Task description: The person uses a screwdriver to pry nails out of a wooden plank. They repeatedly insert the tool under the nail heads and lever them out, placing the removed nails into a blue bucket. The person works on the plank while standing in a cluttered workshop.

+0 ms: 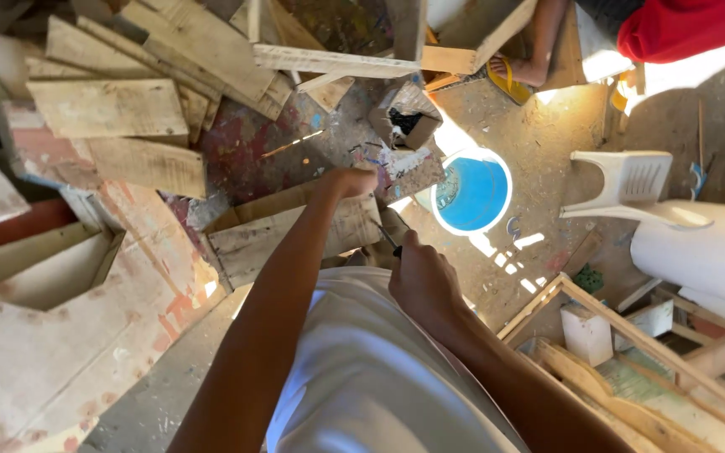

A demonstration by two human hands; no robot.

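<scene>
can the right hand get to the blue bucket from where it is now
Probably yes. The right hand, closed on a small dark tool, sits just below the blue bucket, with only bare floor showing between them.

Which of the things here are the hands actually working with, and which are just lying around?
In hand:
left hand resting on the wooden block
right hand gripping a thin dark tool
wooden plank beneath them

Lying about:
blue bucket
white plastic chair
stacked planks
wooden frame

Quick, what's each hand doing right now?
Left hand: closed on the end of a paint-stained wood piece.
Right hand: fisted around a thin dark tool; what kind cannot be told.
</scene>
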